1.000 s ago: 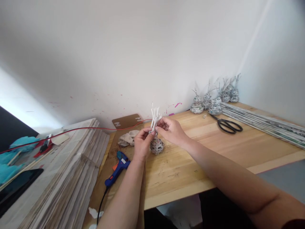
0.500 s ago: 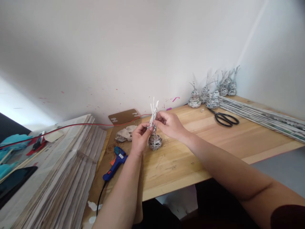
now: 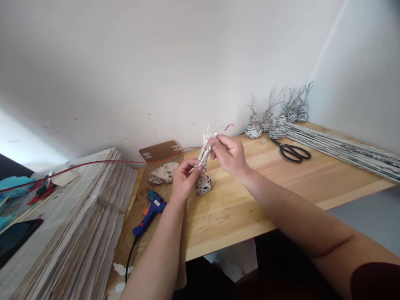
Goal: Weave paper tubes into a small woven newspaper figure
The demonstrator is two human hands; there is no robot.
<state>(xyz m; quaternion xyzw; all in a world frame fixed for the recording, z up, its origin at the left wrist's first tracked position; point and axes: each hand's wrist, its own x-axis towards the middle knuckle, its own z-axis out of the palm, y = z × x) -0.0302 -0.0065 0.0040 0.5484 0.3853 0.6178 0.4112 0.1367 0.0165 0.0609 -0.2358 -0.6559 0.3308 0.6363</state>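
Note:
A small gourd-shaped piece woven from rolled newspaper strips stands on the wooden table in front of me. Loose paper strips stick up from its top. My left hand is closed around its narrow neck, thumb in front. Higher up, my right hand pinches one of the paper strips between thumb and fingers. My fingers hide part of the neck and upper weave.
Left of the piece lie a blue glue gun, a crumpled cloth and a tall stack of newspaper. To the right are black-handled scissors, long paper rolls and several similar woven gourds by the wall.
My right hand has risen from the neck toward the strip tips, and the strips now lean to the right. My left hand keeps its hold on the neck.

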